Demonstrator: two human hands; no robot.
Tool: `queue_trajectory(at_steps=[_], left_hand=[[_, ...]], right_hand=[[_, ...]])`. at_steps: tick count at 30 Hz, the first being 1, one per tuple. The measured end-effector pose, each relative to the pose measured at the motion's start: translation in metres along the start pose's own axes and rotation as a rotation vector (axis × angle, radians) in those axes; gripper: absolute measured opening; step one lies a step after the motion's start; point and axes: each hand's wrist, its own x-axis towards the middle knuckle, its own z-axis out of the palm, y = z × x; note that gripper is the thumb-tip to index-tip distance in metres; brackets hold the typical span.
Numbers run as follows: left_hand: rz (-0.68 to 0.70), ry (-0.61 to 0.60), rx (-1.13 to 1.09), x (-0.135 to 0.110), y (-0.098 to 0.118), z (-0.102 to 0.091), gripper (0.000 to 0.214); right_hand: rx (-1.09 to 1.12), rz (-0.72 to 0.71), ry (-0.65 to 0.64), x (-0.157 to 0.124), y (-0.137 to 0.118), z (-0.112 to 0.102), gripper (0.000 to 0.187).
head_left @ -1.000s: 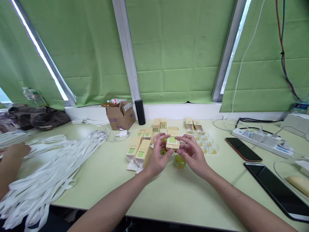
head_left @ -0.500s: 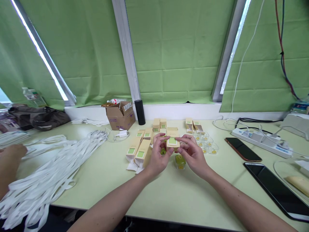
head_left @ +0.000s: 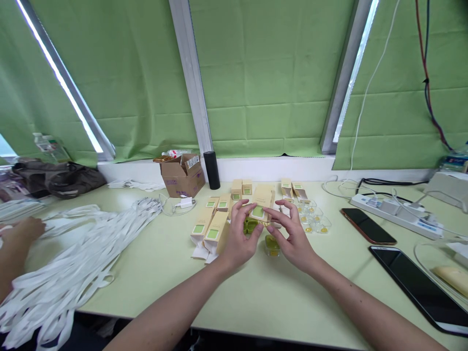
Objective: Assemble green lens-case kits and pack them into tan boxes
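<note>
A small cream carton (head_left: 263, 196) with a green label is between my two hands, tilted over the table. My left hand (head_left: 241, 236) is closed on its left edge, fingertips at the label end. On the other side, the fingers of my right hand (head_left: 295, 238) grip the carton's right edge. Just below sits a clear square jar with a green top (head_left: 272, 244). More green square pieces (head_left: 250, 224) show partly behind my left fingers. Beside my left hand lie several similar cartons (head_left: 216, 233), the nearest ones with white end flaps open.
Several clear cups with yellow centres (head_left: 313, 218) stand right of my hands, near two cartons (head_left: 292, 189). Farther right are a phone (head_left: 367, 225), a tablet (head_left: 417, 282) and a power strip (head_left: 397, 212). White straps (head_left: 73, 258) and another person's hand (head_left: 27, 231) are left.
The carton has tilted, so more of its long face shows and its label end points lower. My fingers have spread slightly along it. The other person's hand has shifted a little right.
</note>
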Motion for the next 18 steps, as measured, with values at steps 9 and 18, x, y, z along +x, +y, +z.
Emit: queue_trajectory(at_steps=[9,18], left_hand=[[0.042,-0.011,0.017,-0.0023,-0.0048,0.0005,0.055],[-0.116,-0.004,-0.187,0.0029,-0.0037,0.0004,0.052]], right_hand=[[-0.088,-0.177,-0.064,0.0003,-0.0040,0.0026,0.048],[-0.293,-0.365,-0.121,-0.0051,-0.0038,-0.0001,0.067]])
